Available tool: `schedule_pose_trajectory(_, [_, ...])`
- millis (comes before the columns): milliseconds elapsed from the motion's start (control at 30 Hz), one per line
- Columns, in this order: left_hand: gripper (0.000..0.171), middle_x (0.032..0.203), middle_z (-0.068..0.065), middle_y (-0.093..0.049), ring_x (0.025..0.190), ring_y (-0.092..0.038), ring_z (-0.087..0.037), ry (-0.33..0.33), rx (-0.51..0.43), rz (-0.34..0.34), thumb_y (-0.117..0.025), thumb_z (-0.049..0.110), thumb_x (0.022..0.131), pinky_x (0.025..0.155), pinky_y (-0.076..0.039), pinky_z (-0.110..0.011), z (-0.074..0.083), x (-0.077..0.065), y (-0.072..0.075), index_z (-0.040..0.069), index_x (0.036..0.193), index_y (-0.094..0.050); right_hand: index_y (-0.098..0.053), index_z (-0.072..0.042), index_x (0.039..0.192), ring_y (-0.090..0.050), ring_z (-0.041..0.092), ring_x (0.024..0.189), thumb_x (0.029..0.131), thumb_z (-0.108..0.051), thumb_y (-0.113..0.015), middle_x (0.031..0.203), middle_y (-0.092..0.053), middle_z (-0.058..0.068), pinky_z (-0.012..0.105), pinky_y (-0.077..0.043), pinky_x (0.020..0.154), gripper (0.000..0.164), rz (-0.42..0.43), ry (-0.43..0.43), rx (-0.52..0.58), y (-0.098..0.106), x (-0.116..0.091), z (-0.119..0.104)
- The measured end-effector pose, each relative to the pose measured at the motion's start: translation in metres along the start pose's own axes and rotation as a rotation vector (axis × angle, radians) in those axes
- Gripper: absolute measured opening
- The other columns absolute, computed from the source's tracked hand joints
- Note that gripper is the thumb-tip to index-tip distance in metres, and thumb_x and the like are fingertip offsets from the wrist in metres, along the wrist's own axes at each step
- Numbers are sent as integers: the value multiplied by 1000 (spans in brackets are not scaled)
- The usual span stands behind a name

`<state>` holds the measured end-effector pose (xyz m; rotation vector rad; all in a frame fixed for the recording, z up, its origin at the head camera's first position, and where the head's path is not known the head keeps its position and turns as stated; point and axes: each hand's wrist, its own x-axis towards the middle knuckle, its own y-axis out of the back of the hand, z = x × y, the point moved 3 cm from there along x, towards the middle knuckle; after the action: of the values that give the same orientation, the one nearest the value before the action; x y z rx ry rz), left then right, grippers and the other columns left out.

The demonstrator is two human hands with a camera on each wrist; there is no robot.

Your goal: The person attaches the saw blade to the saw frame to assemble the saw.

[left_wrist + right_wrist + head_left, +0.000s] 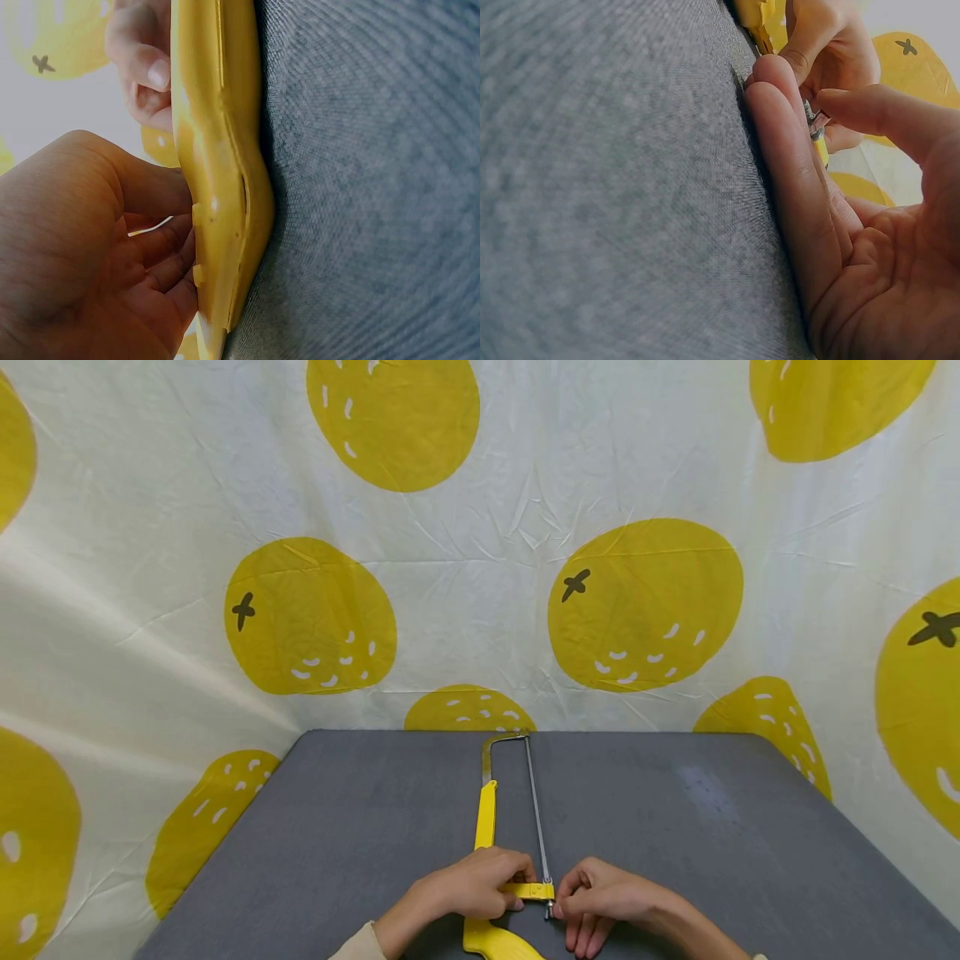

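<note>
A hacksaw (486, 817) with a yellow frame and handle lies on the grey table, its bowed end pointing away from me. Its thin blade (536, 806) runs along the right side. My left hand (483, 883) grips the yellow frame just ahead of the handle (498, 941), thumb and fingers about the short crosspiece (528, 891). At the near end of the blade, my right hand (611, 893) pinches the small metal wing nut (820, 120) between thumb and index finger. In the right wrist view, the other right fingers (791, 172) rest along the cloth surface.
Grey fabric covers the table (375, 810), which reaches back to a white curtain (480, 610) printed with yellow fruit. The same curtain hangs along the left and right sides. The hacksaw's far end lies close to the table's back edge.
</note>
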<state>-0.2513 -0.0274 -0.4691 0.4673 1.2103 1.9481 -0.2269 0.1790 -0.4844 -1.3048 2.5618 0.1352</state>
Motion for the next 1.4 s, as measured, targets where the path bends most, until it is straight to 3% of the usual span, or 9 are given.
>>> schedule_pose_trajectory(433, [19,87,14,-61,70,-46,1,3,-6,-9,-74,10,92,67,-43,-17,0,1,1,20,107,-67,-70,5,107,-72,2,65,98,-10,-56,78,-76,0,21,-58,58,23,-6,-7,0,1,-1,-1])
schedule_pose_trajectory(1400, [18,83,17,-57,69,-46,1,18,-26,-5,-74,10,92,66,-43,-18,1,1,2,21,105,-68,-69,5,104,-72,3,64,99,-8,-57,76,-75,0,21,-57,56,19,-1,8,14,0,1,-1])
